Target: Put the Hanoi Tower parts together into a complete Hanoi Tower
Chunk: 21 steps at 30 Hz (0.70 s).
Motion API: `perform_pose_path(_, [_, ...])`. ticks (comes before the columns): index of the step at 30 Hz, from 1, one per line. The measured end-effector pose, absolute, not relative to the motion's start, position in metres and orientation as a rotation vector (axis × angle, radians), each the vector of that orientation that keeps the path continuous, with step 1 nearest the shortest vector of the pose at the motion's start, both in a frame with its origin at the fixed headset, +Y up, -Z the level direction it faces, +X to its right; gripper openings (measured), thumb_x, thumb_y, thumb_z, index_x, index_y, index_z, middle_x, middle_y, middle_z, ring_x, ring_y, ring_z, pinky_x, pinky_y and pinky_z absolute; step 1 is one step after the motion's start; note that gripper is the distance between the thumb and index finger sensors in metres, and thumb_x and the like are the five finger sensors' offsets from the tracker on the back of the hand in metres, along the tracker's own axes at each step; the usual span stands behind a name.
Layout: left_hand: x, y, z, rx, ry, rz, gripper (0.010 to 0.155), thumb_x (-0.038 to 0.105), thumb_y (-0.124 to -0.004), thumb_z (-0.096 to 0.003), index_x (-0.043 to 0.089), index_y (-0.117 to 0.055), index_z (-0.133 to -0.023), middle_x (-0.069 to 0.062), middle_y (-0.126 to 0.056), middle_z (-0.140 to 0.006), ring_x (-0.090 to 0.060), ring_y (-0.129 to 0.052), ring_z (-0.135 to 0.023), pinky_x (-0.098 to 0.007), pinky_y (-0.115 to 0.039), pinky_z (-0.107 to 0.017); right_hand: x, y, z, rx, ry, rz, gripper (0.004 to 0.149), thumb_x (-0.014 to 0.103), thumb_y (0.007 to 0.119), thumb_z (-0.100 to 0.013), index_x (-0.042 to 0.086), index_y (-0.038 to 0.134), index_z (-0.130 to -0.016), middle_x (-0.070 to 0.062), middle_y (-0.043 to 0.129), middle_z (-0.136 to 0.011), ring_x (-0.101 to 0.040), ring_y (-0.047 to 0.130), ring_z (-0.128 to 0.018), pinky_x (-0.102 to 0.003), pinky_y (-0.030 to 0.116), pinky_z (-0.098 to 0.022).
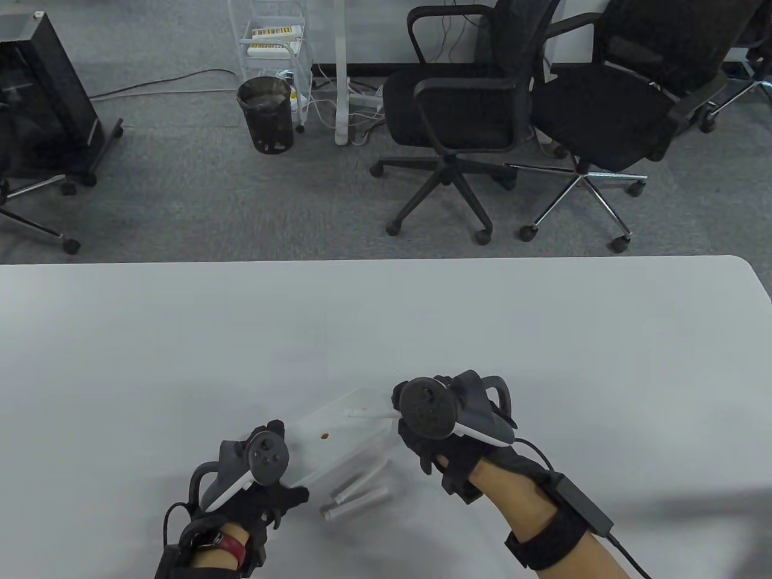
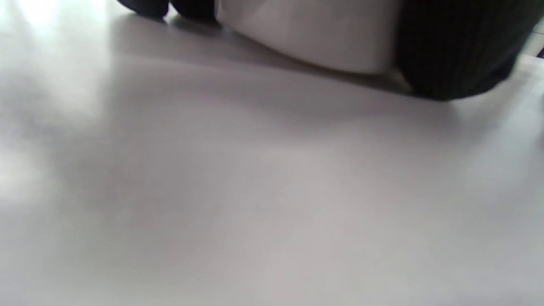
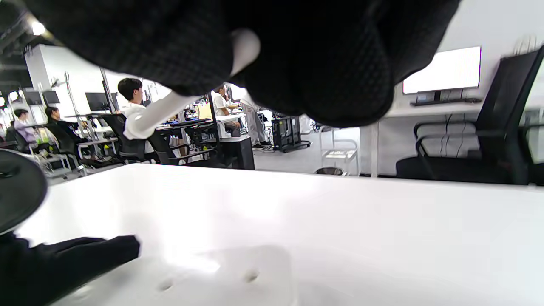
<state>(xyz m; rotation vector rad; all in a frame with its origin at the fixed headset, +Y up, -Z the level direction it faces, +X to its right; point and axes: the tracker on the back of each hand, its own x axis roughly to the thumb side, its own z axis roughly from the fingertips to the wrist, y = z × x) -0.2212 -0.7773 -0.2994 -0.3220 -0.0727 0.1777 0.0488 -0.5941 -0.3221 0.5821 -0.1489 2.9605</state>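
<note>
A white Hanoi Tower base board (image 1: 338,437) lies near the table's front edge, with a small dark hole (image 1: 324,435) in its top. My left hand (image 1: 274,491) holds the board's near-left end; in the left wrist view the board's white edge (image 2: 314,36) sits between my gloved fingers (image 2: 454,46). My right hand (image 1: 425,440) grips a white peg (image 1: 369,414) and holds it lying above the board's right part. The right wrist view shows the peg (image 3: 159,110) sticking out of my fist above the board (image 3: 238,276). Two more white pegs (image 1: 356,497) lie on the table just in front of the board.
The white table (image 1: 386,325) stretches wide behind and beside the board. Beyond its far edge stand two black office chairs (image 1: 464,114), a black waste bin (image 1: 265,114) and a white trolley (image 1: 274,42) on grey carpet.
</note>
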Motion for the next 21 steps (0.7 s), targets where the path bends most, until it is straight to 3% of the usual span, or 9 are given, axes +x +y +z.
perform_pose_path(6, [-0.222,-0.779,-0.3,-0.324,-0.073,0.179,0.114,0.061,-0.088,-0.0361,0.016,-0.013,-0.11,-0.02,-0.027,-0.114,-0.047,-0.048,-0.101,-0.059,-0.051,-0.073,0.03,-0.597,-0.339,0.593,-0.164,3.096,0.042,0.027,0.09,-0.035,0.016,0.078,-0.074,-0.014,0.092,-0.069,-0.035,0.094,-0.054,-0.058,0.068,-0.063])
perform_pose_path(21, [-0.222,-0.779,-0.301,-0.333,-0.072,0.183,0.114,0.061,-0.088,-0.036,0.016,-0.013,-0.11,-0.02,-0.027,-0.114,-0.047,-0.048,-0.101,-0.06,-0.05,-0.074,-0.005,-0.662,-0.367,0.602,-0.168,3.211,0.04,0.026,0.088,-0.035,0.016,0.081,-0.073,-0.013,0.092,-0.068,-0.035,0.094,-0.054,-0.058,0.068,-0.063])
